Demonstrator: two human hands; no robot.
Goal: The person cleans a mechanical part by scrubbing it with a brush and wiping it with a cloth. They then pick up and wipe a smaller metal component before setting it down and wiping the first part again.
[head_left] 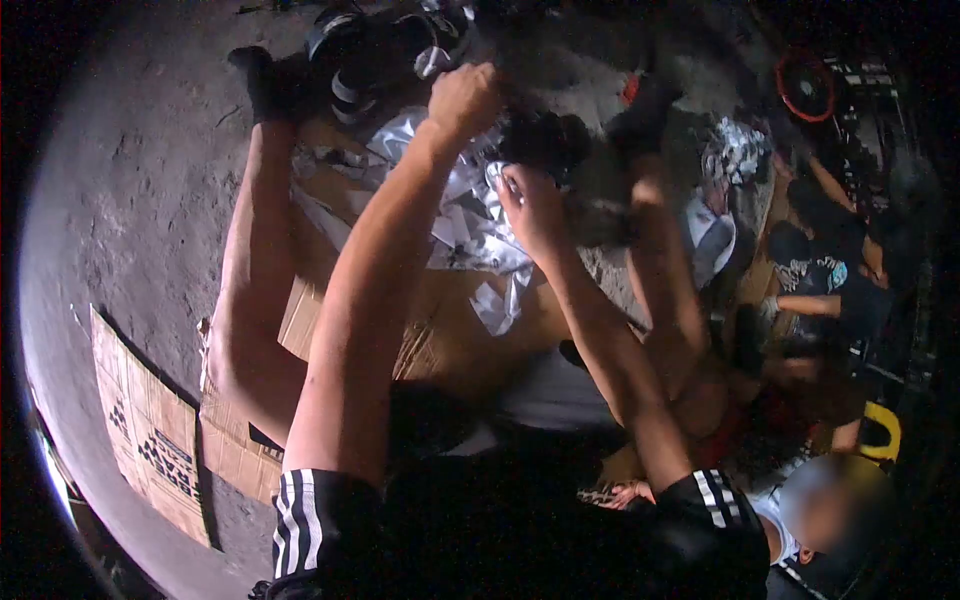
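I sit on cardboard (455, 345) on the ground with my legs spread and both arms stretched forward. My left hand (462, 98) is a closed fist gripping the near edge of a dark, blurred bundle (545, 138) held above the floor. Just below it, my right hand (530, 208) pinches the edge of a crumpled silvery sheet (470, 225). Several such sheets lie heaped between my legs. My left foot (256, 78) and right foot (642, 112), both dark, frame the heap.
Dark sandals (365, 50) lie beyond the heap. A flat printed cardboard piece (150, 430) rests on bare ground at left. At right sit other people (835, 290) among cloth, a red ring (805, 85) and a yellow object (885, 430).
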